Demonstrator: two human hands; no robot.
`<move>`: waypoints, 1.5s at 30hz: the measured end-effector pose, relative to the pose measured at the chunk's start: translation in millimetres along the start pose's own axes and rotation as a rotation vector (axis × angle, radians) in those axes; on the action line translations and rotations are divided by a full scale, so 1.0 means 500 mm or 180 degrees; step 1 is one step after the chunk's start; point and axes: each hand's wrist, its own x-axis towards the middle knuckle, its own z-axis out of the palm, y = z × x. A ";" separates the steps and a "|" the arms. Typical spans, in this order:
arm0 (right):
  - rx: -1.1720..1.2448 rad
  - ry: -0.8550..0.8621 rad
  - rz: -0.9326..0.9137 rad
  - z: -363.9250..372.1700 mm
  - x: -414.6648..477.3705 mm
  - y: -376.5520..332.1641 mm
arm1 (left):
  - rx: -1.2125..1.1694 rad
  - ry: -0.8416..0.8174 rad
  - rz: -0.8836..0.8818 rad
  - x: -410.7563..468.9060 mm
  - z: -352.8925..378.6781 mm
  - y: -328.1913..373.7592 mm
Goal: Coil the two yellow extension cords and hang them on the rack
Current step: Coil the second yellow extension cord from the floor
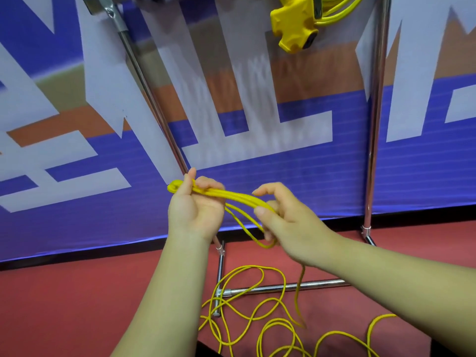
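My left hand (pixel 197 211) grips one end of a small bundle of yellow cord loops (pixel 233 195), the folded ends sticking out past my thumb. My right hand (pixel 286 222) holds the other end of the same bundle, with a loop drooping below it. From the right hand the cord runs down to a loose tangle of yellow cord (pixel 257 320) on the red floor. At the top, another yellow cord coil with its yellow multi-outlet block (pixel 293 24) hangs on the metal rack (pixel 373 124).
The rack's chrome uprights and floor bars (pixel 280 287) stand before a blue, white and orange banner (pixel 257 150). Loose cord lies over the rack's floor bars. The red floor (pixel 77 305) stretches to the left.
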 end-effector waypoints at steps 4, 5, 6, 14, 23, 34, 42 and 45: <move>0.0005 0.0486 -0.0072 -0.018 0.014 -0.008 | 0.0348 -0.0390 -0.0115 -0.039 0.024 -0.030; -0.0079 0.0530 -0.0092 -0.020 0.016 -0.008 | 0.0374 -0.0369 -0.0159 -0.044 0.028 -0.040; -0.0185 0.0548 -0.0114 -0.021 0.015 -0.010 | 0.0435 -0.0321 -0.0172 -0.047 0.031 -0.049; -0.0632 0.0152 0.0108 -0.014 -0.026 0.018 | 0.0200 -0.0334 -0.0202 -0.026 0.036 -0.023; -0.0258 -0.0561 0.1275 -0.021 -0.046 0.096 | -0.0158 -0.0800 -0.0327 0.000 0.000 0.059; 0.0181 -0.0042 0.1170 -0.138 -0.006 0.023 | 0.4059 -0.0627 0.0004 -0.039 -0.066 -0.018; 0.0106 0.0139 0.0684 -0.130 0.006 -0.019 | 0.4470 -0.0929 -0.0119 -0.061 -0.052 -0.102; 0.0066 0.0084 0.0554 -0.135 0.005 -0.031 | 0.4501 -0.0972 -0.0162 -0.056 -0.054 -0.108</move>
